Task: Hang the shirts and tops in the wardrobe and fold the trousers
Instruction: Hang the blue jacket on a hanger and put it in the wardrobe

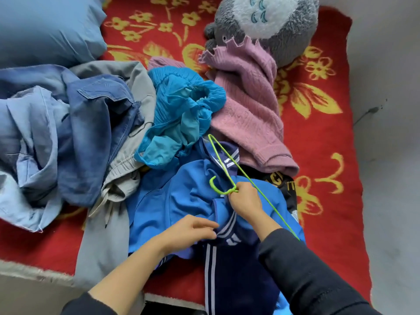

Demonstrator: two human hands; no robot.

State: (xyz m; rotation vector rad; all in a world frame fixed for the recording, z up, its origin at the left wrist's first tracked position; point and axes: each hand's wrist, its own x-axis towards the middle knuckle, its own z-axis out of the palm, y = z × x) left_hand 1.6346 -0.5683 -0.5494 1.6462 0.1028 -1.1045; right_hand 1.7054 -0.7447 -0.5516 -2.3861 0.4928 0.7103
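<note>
1. The right hand (245, 201) grips the neck of the green wire hanger (211, 184), just above the blue sports jacket (172, 201), which lies near the bed's front edge.
2. The left hand (188, 230) has its fingertips at the jacket's striped collar; whether they pinch it I cannot tell.
3. A bare strip of red floral blanket (329, 155) runs on the right, along the grey wall (391, 133).
4. A pink sweater (245, 114), a teal top (181, 105), jeans (95, 133) and grey trousers (102, 235) crowd the jacket behind and on the left; a plush toy (272, 19) and a blue pillow (45, 28) lie farther back.
</note>
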